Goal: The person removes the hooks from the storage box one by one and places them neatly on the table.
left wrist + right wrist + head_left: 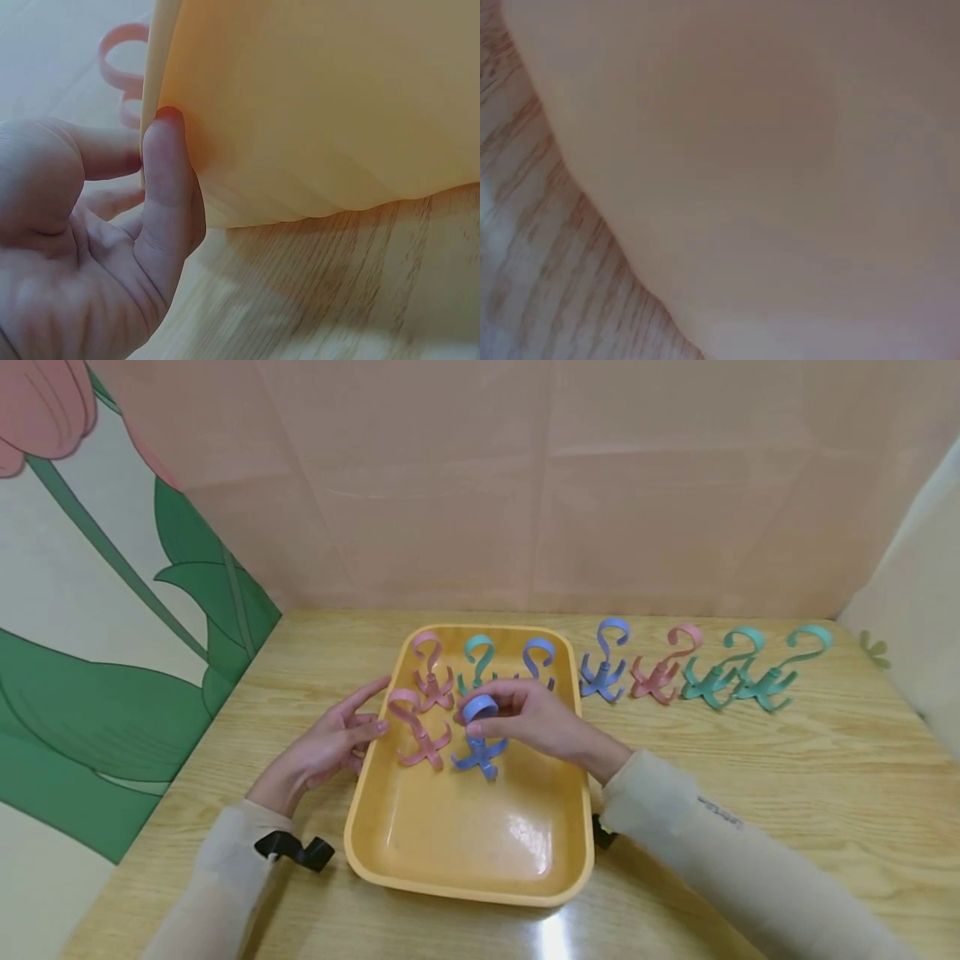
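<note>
A yellow tray (465,839) stands on the table, with several pink, green and blue four-pronged hooks inside. My left hand (326,747) pinches the tray's left wall between thumb and fingers; the left wrist view shows the fingers (166,180) against the wall's outer side. Over the tray, my right hand (536,718) pinches a blue hook (480,755) by its curved top, prongs downward. Left of it is a pink hook (425,748). Behind are another pink hook (433,689), a green hook (480,650) and a second blue hook (538,652), the latter two partly hidden by my right hand.
On the wooden table (787,793), right of the tray, a row holds a blue hook (602,677), a pink hook (657,681) and two green hooks, the outer green hook (765,685) farthest right. A pale blurred surface (765,187) fills most of the right wrist view.
</note>
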Motion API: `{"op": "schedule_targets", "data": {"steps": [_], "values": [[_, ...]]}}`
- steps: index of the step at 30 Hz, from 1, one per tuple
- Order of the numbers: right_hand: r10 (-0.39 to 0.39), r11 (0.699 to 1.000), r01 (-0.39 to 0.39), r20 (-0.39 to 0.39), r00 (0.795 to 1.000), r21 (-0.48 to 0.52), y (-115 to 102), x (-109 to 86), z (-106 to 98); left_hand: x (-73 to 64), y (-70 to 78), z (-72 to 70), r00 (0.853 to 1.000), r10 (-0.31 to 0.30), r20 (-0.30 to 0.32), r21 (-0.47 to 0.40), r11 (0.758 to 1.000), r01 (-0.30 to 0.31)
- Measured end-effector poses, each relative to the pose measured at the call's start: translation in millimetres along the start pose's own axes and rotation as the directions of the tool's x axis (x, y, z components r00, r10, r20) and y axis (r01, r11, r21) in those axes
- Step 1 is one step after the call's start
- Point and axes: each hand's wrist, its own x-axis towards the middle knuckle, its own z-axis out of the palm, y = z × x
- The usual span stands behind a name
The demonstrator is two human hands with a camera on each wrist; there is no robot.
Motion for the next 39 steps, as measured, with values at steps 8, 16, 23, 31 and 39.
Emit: {"op": "schedule_targets", "data": {"steps": [8,16,23,31,39], "values": [[-0.001,1.0,0.0,0.01,1.0,0.017,4.0,1.6,1.9,0.1,0.0,-0.5,1.0,0.004,0.004,0.0,1.0,-0.004],[0.009,1.0,-0.01,0.013,1.0,0.029,3.4,1.1,2.1,0.2,0.4,0.0,1.0,0.001,0.004,0.004,1.0,-0.001],[0.003,1.0,-0.003,0.011,1.0,0.016,3.2,0.5,2.2,-0.7,0.5,0.0,1.0,0.001,0.007,0.0,1.0,-0.001],[-0.013,1.0,0.013,0.004,1.0,0.011,2.8,0.0,3.0,-0.8,0.4,-0.2,1.0,0.004,0.01,-0.005,1.0,-0.004],[-0.011,1.0,0.011,0.002,1.0,-0.014,2.5,-0.9,3.4,-0.5,-0.8,-0.9,1.0,0.008,0.013,0.001,1.0,-0.008]]}}
